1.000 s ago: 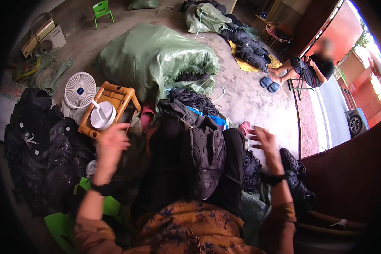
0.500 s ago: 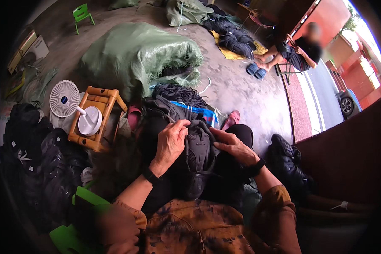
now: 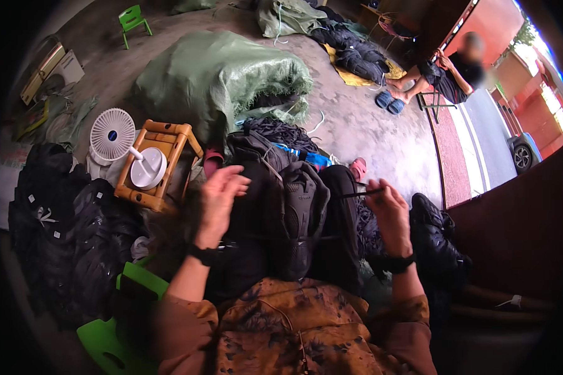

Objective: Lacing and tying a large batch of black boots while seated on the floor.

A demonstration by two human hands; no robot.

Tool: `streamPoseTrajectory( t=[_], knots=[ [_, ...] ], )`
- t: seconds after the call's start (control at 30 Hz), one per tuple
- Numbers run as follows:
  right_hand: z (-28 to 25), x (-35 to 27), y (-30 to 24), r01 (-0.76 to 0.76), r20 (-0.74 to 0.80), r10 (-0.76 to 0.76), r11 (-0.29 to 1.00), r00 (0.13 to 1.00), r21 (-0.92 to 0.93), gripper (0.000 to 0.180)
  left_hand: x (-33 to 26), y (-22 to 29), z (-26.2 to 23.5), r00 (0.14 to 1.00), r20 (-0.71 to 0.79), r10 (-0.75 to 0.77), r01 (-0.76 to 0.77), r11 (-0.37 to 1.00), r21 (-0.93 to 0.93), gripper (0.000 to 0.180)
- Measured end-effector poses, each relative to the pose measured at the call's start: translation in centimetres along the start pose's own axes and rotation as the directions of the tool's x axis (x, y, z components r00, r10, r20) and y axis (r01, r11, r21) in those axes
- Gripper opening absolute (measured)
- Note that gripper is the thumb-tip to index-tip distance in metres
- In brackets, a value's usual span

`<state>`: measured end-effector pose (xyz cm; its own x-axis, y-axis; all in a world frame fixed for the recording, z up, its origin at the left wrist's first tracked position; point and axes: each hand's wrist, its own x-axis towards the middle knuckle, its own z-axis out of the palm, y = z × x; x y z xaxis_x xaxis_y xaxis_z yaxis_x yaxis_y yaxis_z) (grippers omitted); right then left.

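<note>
A dark grey backpack (image 3: 297, 219) lies on my lap, its shoulder straps facing up. My right hand (image 3: 388, 209) pinches a thin black strap (image 3: 356, 194) that runs taut from the backpack to the right. My left hand (image 3: 219, 197) hovers above the backpack's left side with fingers loosely curled, holding nothing I can make out. Both wrists wear black bands.
A white fan (image 3: 128, 147) rests on a wooden stool (image 3: 162, 165) to my left, beside heaps of black bags (image 3: 62, 231). A green sack (image 3: 219, 75) lies ahead. A green plastic chair (image 3: 122, 319) stands at lower left. A seated person (image 3: 450, 72) is at far right.
Both hands were together on the backpack's top half a second ago; now they have parted, the right pulling a strap out to the right, the left lifting away to the left.
</note>
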<state>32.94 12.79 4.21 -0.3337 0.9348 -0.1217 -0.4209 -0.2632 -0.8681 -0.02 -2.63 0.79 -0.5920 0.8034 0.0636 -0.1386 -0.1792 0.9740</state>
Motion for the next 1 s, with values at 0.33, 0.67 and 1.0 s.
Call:
streamPoseTrajectory(
  t=[0.33,0.67,1.0],
  knots=[
    [0.7,-6.6,-8.4,0.385,-0.025,-0.384,0.92,0.923,0.076,0.046,-6.4,3.4,3.1,0.937,0.303,0.173,-0.292,0.865,0.409,0.002],
    [-38.0,-8.1,-25.4,0.34,-0.356,-0.234,0.9,0.905,0.272,0.03,-5.7,4.6,-1.6,0.999,-0.04,-0.008,0.017,0.972,0.235,0.009],
    [-49.9,-17.0,-33.8,0.667,-0.711,-0.469,0.745,0.524,0.0,0.022,-15.1,20.3,-55.2,0.775,-0.59,0.227,-0.308,0.951,-0.039,0.011]
  ],
)
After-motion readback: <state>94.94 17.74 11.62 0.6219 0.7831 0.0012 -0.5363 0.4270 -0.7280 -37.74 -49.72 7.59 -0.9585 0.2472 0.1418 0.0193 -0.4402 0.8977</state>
